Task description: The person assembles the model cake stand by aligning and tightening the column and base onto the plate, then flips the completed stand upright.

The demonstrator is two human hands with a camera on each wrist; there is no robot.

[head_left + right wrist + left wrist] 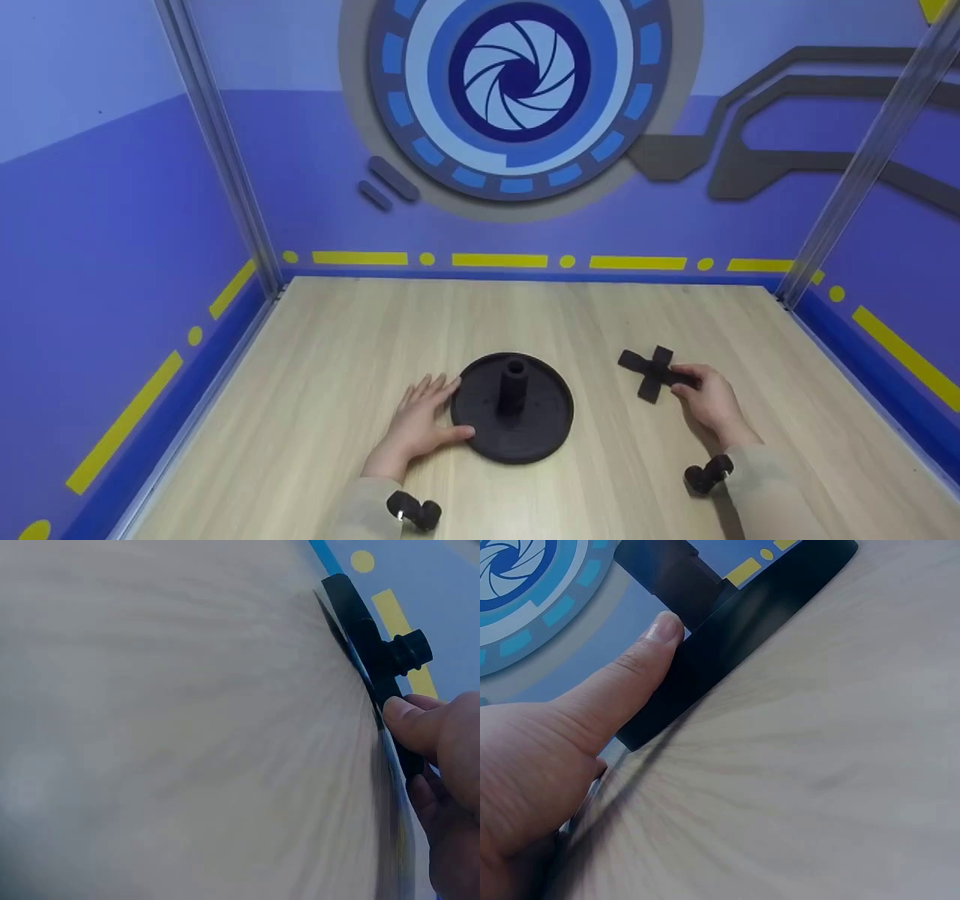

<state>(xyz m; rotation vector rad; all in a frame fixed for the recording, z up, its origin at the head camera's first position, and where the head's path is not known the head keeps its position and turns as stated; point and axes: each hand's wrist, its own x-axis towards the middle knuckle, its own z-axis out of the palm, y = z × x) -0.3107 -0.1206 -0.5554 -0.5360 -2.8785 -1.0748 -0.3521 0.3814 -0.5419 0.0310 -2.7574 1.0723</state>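
Note:
On the table lies a round black tray point(480, 433) with a low rim and a hollow upright post point(513, 390) at its middle. My left hand point(420, 427) rests at the tray's left side, fingers spread and fairly straight. Its thumb point(641, 664) touches the rim in the left wrist view. To the right, my right hand point(712, 397) pinches one arm of a black cross-shaped piece point(654, 369) between thumb and fingers. In the right wrist view a short ribbed stub point(409, 652) sticks out from the cross's centre.
The wood-grain table point(360, 330) is bounded by blue printed panels point(300, 172) at the back and sides. Metal posts point(225, 150) stand at its far corners. A small black device point(412, 511) is strapped at each wrist.

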